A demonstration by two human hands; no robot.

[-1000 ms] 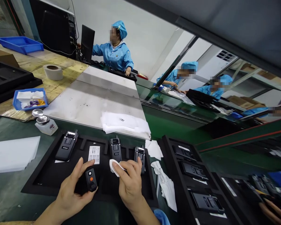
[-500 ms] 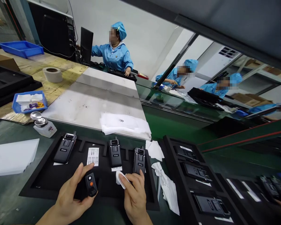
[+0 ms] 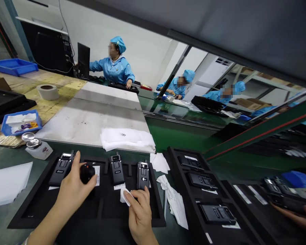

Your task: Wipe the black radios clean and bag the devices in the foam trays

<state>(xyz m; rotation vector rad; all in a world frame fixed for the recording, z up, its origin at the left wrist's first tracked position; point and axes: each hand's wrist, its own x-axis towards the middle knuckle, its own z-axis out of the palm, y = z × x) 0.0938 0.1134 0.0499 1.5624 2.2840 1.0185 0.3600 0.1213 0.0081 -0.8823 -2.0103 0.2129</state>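
My left hand point(image 3: 72, 187) grips a black two-way radio point(image 3: 86, 173) between thumb and fingers. The radio is seen nearly end-on, so most of its body is hidden. In my right hand point(image 3: 140, 212) a folded white cloth point(image 3: 124, 197) is pinched between thumb and fingers. Both hands hover over a black foam tray point(image 3: 20, 217). Three more radios rest in that tray: a left radio point(image 3: 60, 172), partly behind my left hand, a middle radio point(image 3: 116, 171) and a right radio point(image 3: 143, 176) just beyond my right fingertips. A white barcode label point(image 3: 97, 178) lies behind the held radio.
A second foam tray point(image 3: 172, 160) with several radios stands to the right. Crumpled white cloths point(image 3: 174, 200) lie between the trays. A pump bottle point(image 3: 39, 149) and a blue bin point(image 3: 5, 127) sit at left. At far right, a co-worker's hand point(image 3: 304, 216) holds a black device.
My left hand has lifted the radio up and left, tilting it from showing its buttons to nearly end-on. My right hand keeps the cloth. The whole view has shifted slightly.
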